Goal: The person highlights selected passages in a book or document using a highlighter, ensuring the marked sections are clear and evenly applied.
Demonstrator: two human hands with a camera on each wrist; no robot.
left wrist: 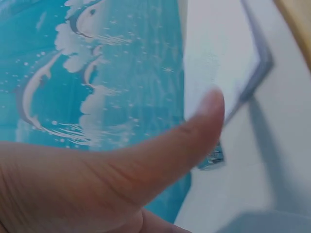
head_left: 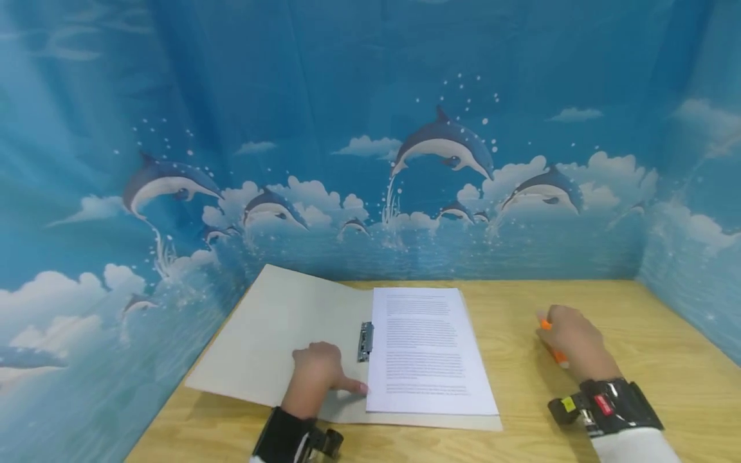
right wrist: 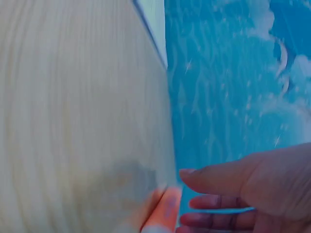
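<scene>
Sheets (head_left: 425,347) laid in an open folder (head_left: 249,334), its cover not folded over

Nearest, the left hand (head_left: 317,370) is at the folder's left panel, its thumb straight, spread from the hand and pointing right to the near left corner of the sheets. The other fingers are mostly hidden; I cannot tell whether they grip the panel.

As far as it shows, what is done is this: the folder lies open on the wooden table (head_left: 515,399) and the printed sheets form an even stack on its right panel. What looks left is the closing; whether the metal clip (head_left: 365,342) at their left edge grips them, I cannot tell. The open folder runs long from left to right, its left panel seemingly raised. The sheets' long axis runs near to far; the print is too small to read.

On the right, well apart from the folder, the right hand (head_left: 579,344) is over an orange stick (head_left: 559,357), thumb and fingers bent toward it; blur hides whether they pinch it. The stick slants from near right to far left; which end is its tip is unclear.

Farthest stands a dolphin backdrop (head_left: 324,77)
</scene>
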